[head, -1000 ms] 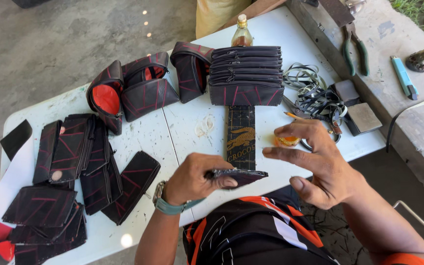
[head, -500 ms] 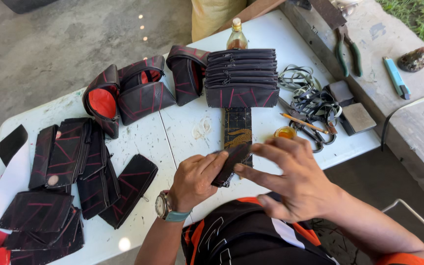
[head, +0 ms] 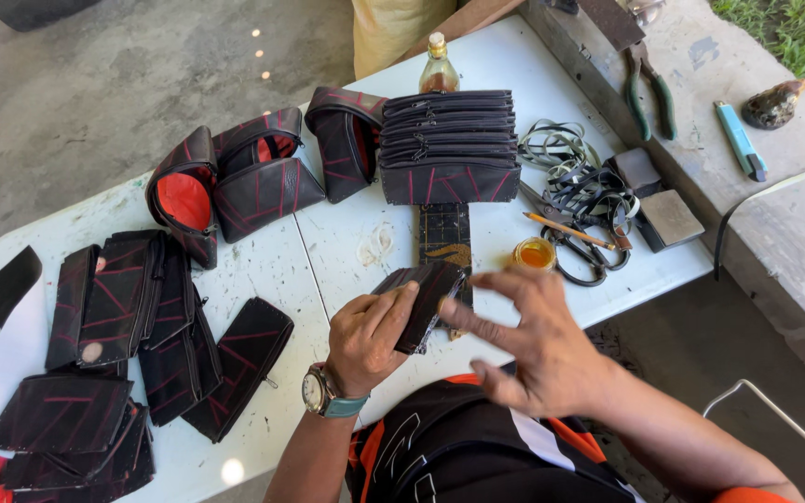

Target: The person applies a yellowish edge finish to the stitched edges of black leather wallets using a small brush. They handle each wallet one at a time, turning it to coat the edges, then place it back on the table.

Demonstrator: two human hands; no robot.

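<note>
A white worktop (head: pixel 514 65) stands outside on grey ground. The left hand (head: pixel 375 335) grips a flat black pouch with red lines (head: pixel 424 300), just above the worktop's near edge. It looks light and bendy, best held by its edges. The right hand (head: pixel 528 340) is spread wide, holding nothing, fingertips beside the pouch. Three open pouches with red lining (head: pixel 263 172) stand behind, beside one neat stack of black pouches (head: pixel 449 140).
</note>
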